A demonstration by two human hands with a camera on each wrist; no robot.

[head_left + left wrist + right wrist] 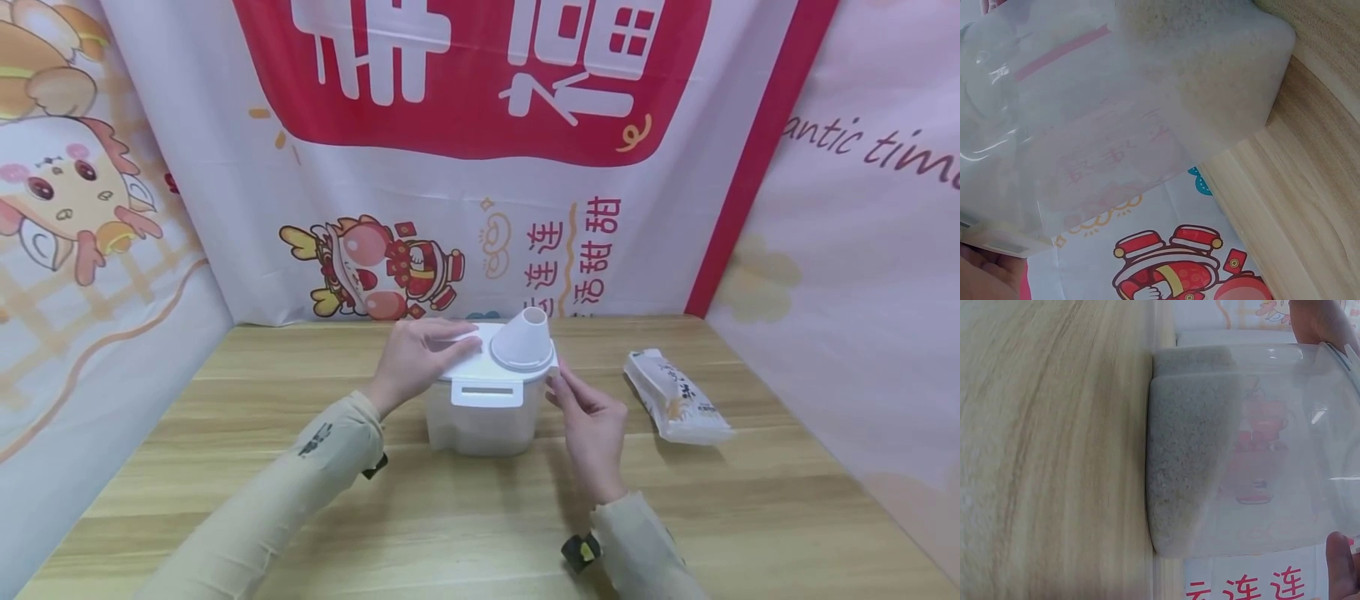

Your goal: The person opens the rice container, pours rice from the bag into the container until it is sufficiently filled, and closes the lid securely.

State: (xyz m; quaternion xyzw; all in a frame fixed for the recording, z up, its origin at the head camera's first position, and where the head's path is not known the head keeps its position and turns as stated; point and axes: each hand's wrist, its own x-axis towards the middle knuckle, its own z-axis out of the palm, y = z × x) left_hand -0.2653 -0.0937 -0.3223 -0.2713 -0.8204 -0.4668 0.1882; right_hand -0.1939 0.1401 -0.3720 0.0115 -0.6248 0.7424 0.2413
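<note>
A translucent rice container (pixel 487 425) stands upright on the table, its lower part filled with white rice grains (pixel 1185 456). On top sits a white lid (pixel 468 367), with a slotted tab at the front and a cone-shaped spout (pixel 522 337) at its right. My left hand (pixel 412 362) grips the lid from the left, thumb lying over the top and fingers along the back edge. At the right edge, just below the spout, my right hand (pixel 592 425) pinches the lid rim with bent fingers. Part of the lid's left side is hidden by the left hand.
To the right lies a white printed packet (pixel 678 400) on the wood-grain table (pixel 465 533). A printed cloth (pixel 645 242) hangs behind the table's back edge. More printed cloths flank the table on both sides.
</note>
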